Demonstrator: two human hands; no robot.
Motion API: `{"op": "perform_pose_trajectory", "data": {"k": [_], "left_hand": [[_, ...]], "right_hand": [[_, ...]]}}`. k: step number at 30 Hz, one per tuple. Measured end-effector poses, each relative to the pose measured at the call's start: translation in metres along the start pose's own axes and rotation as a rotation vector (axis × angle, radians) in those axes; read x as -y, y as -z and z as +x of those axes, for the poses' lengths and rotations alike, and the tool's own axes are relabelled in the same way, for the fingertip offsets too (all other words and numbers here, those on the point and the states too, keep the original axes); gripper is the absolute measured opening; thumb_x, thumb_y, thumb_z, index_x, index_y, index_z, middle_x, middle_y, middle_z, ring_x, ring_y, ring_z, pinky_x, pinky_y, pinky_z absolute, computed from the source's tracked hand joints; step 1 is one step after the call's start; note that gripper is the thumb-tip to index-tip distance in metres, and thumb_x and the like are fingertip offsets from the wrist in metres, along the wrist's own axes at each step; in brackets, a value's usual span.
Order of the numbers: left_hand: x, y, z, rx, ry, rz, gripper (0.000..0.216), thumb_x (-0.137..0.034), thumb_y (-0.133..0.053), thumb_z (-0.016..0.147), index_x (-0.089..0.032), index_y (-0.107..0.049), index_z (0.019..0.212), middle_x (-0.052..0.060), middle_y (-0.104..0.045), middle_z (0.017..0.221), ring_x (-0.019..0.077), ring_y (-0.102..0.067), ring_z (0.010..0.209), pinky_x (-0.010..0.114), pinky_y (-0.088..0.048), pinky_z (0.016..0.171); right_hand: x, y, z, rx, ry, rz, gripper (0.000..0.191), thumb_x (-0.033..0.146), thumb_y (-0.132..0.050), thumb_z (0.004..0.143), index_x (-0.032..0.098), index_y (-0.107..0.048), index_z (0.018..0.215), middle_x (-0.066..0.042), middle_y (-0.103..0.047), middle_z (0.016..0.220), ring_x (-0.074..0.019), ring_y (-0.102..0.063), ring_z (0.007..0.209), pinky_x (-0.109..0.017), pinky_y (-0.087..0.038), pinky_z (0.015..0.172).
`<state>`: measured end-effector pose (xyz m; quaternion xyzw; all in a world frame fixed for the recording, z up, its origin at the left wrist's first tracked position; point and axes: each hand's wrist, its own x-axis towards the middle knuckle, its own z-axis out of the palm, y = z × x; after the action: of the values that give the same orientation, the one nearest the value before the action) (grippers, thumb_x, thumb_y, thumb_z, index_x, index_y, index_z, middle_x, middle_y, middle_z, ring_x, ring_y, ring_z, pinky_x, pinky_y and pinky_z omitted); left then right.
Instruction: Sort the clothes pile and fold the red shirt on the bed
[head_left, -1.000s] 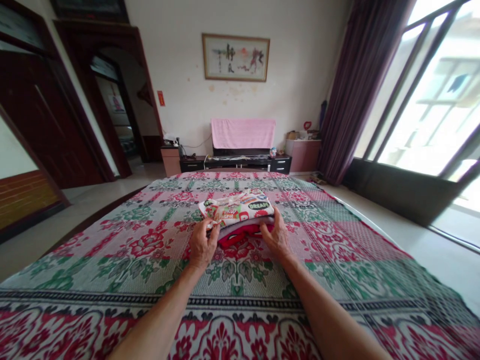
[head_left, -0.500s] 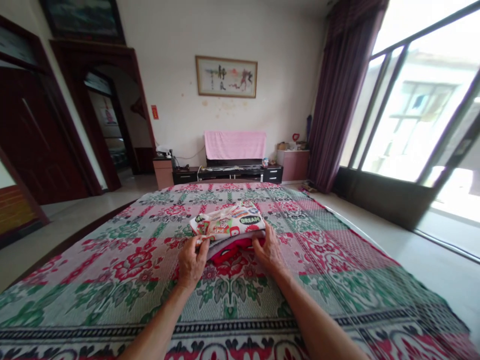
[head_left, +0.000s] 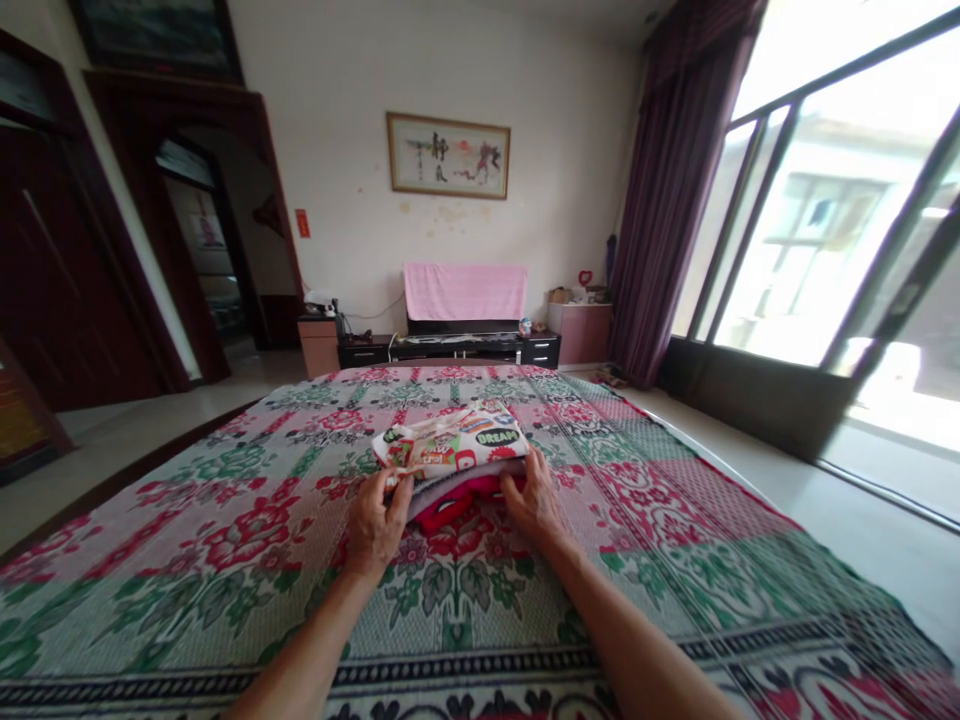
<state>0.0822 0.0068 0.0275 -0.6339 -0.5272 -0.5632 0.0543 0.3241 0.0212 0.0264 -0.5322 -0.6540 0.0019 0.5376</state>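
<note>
A small stack of folded clothes lies on the flowered cover in front of me. On top is a white printed garment point(head_left: 450, 445) with a "DREAM" patch; grey cloth and a red garment point(head_left: 450, 505) show beneath it. My left hand point(head_left: 379, 515) is closed on the near left corner, thumb and fingers pinching the cloth. At the right end, my right hand point(head_left: 538, 500) grips the edge, its thumb over the near side and its fingers partly hidden along the far side.
The red, green and white flowered cover point(head_left: 450, 590) spreads under the stack. Beyond it stands a low black cabinet point(head_left: 364, 355) beside a pink cloth point(head_left: 465, 290) draped over a screen. A purple curtain point(head_left: 656, 220) and glazed door are at the right; dark doorways are at the left.
The view has shifted slightly, so the room sits a little further left. Both hands keep their hold at the two ends of the stack, which looks nearly the same.
</note>
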Motion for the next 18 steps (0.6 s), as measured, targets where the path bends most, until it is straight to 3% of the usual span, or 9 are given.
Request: {"op": "perform_pose_trajectory", "data": {"k": [18], "left_hand": [[0.0014, -0.0044, 0.0012, -0.011, 0.056, -0.009, 0.037, -0.05, -0.048, 0.08, -0.018, -0.064, 0.087, 0.009, -0.07, 0.082, 0.0224, -0.064, 0.078, 0.033, -0.049, 0.075]], "right_hand": [[0.0003, -0.0022, 0.0027, -0.029, 0.034, -0.003, 0.037, 0.021, -0.049, 0.073, 0.019, -0.052, 0.11, -0.01, -0.055, 0.111, -0.0251, -0.051, 0.105, -0.045, -0.043, 0.094]]}}
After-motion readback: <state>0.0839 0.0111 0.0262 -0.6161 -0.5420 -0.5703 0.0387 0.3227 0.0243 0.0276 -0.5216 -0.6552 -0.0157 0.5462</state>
